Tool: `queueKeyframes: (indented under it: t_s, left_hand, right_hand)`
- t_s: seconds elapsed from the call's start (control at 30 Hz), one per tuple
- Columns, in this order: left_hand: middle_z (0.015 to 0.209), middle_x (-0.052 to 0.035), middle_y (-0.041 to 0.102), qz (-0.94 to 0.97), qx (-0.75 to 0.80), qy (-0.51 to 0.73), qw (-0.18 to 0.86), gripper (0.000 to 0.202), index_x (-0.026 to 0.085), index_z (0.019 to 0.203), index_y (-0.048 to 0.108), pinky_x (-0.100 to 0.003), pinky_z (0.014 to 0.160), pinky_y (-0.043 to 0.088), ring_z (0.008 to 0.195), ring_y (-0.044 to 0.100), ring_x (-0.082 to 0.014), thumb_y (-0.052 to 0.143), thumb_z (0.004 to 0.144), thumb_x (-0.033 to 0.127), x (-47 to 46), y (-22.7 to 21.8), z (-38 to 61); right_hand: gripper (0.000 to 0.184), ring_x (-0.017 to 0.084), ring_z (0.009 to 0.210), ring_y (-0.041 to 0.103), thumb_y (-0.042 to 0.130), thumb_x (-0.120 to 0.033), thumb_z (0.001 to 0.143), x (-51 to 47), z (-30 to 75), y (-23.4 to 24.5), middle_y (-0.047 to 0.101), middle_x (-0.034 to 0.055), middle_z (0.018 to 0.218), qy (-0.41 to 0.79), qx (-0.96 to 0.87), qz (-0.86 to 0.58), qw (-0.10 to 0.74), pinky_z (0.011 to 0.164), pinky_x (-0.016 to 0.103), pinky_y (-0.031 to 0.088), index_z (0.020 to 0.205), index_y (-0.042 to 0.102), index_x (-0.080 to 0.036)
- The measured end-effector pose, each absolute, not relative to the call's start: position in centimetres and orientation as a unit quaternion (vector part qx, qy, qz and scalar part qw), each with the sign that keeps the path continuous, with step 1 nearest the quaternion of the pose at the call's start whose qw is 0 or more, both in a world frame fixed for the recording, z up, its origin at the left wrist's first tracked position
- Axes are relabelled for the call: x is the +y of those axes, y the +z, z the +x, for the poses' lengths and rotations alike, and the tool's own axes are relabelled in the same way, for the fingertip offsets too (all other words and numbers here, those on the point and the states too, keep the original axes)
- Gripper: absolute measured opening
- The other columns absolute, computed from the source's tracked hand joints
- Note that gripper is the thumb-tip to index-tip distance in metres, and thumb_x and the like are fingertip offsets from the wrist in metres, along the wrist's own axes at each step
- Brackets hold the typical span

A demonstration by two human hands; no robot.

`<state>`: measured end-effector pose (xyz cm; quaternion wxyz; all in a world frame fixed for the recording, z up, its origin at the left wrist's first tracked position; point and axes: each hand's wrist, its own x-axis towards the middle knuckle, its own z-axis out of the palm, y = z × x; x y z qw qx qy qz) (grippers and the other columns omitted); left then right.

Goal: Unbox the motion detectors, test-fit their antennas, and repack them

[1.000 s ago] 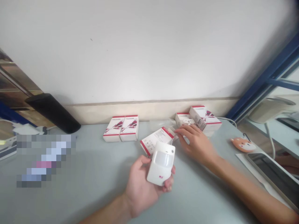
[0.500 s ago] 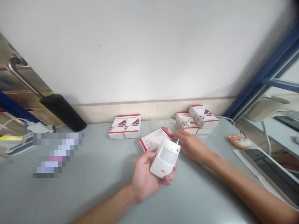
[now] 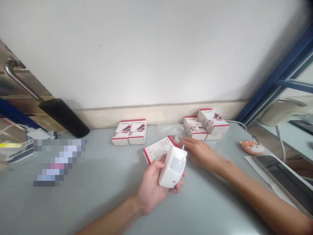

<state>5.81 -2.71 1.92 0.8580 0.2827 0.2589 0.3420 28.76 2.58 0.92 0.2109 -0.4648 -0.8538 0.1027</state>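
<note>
A white motion detector (image 3: 173,169) with a pale lens window and a short metal antenna rests tilted in my left hand (image 3: 153,186). The thumb presses its left edge, and the fingers wrap behind it. Just beyond lies a white and red detector box (image 3: 156,150), turned at an angle on the table. At the box's right end my right hand (image 3: 195,151) has its fingers bent and closed on the cardboard flap. Some of those fingertips are hidden behind the detector and antenna.
Two matching boxes (image 3: 129,132) stand side by side by the wall, left of centre. More boxes (image 3: 211,122) are stacked at the right, beside a clear plastic bag (image 3: 168,130). An orange animal-shaped case (image 3: 251,147) and a phone (image 3: 281,179) lie far right; a power strip (image 3: 21,151) is far left.
The detector has turned slightly in my left hand, so its side shows more. The angled box has shifted a little left and toward me. My right hand stays at its end.
</note>
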Motion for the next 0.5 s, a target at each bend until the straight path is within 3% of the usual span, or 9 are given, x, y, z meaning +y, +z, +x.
queueKeyframes:
  t_s: [0.3,0.5]
  left_hand:
    - [0.098,-0.0154,0.07,0.249,0.207,0.339,0.883,0.044,0.015,0.128,0.055,-0.037,0.072,0.035,0.07,0.06,-0.022,0.046,0.092,0.038,-2.98,2.06,5.47]
    - [0.107,-0.0171,0.07,0.223,0.183,0.355,0.889,0.046,0.019,0.135,0.05,-0.039,0.079,0.036,0.08,0.063,-0.0249,0.051,0.091,0.032,-3.32,2.44,5.34]
  right_hand:
    - [0.034,0.013,0.067,0.053,0.045,0.006,0.078,2.83,29.31,0.29,0.059,-0.0006,0.084,0.074,-0.874,-0.437,0.197,0.06,0.024,0.032,0.092,0.058,-0.022]
    - [0.036,0.014,0.064,0.052,0.045,0.007,0.079,2.35,29.13,1.21,0.059,-0.0001,0.084,0.079,-0.886,-0.412,0.198,0.058,0.025,0.035,0.095,0.061,-0.022]
